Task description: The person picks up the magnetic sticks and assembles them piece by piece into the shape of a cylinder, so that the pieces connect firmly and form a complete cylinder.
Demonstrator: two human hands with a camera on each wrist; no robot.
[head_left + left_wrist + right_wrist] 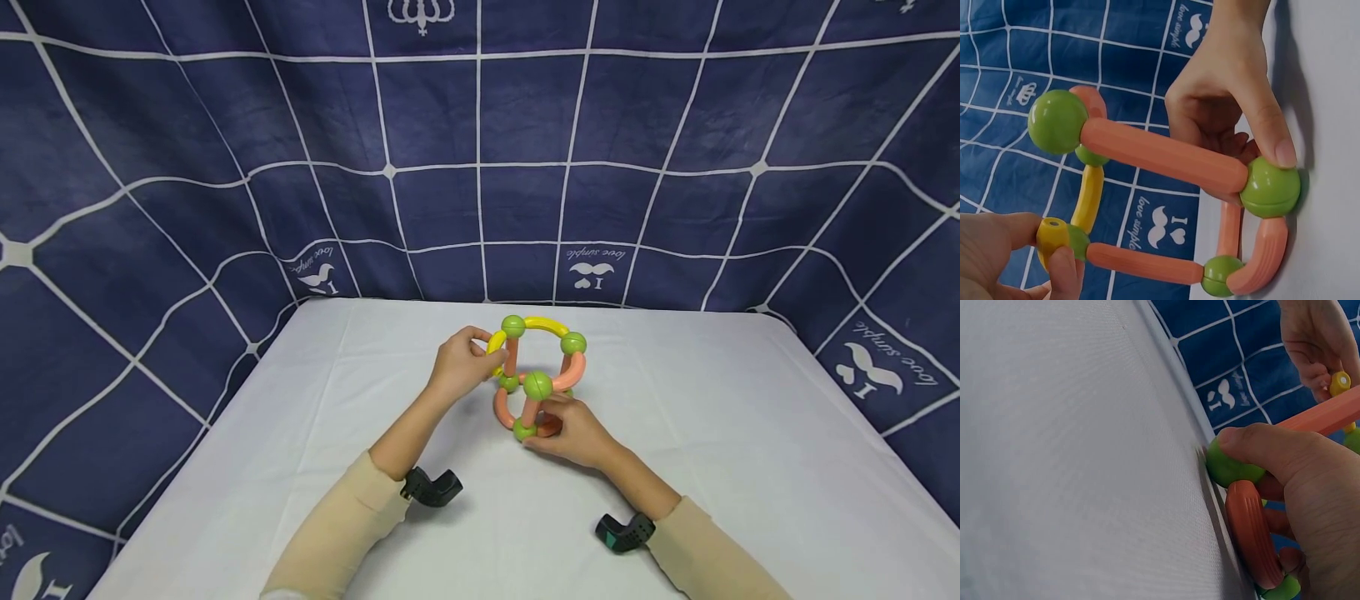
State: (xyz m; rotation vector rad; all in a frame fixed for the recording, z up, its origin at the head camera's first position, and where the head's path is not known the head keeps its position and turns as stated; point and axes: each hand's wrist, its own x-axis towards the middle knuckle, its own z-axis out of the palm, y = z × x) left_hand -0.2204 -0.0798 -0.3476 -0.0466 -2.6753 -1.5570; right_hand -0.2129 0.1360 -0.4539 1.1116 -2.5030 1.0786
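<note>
A toy frame of green balls joined by orange and yellow rods stands on the white table. My left hand [463, 367] pinches a curved yellow rod [1054, 237] between thumb and fingers. One end of that rod meets a green ball [513, 326] at the frame's upper left; its other end is free, with a small hole showing. My right hand [573, 432] grips the lower near corner, its thumb on a green ball [1270, 186]. An upright orange rod [1166, 155] rises from there to the near top ball [537, 385]. Another yellow rod [546, 324] spans the back top.
The white tablecloth [712, 433] spreads around the toy. A dark blue curtain [525, 200] with white grid lines hangs behind the table and at both sides. Black cameras [432, 487] are strapped at both wrists, beside beige sleeves [341, 525].
</note>
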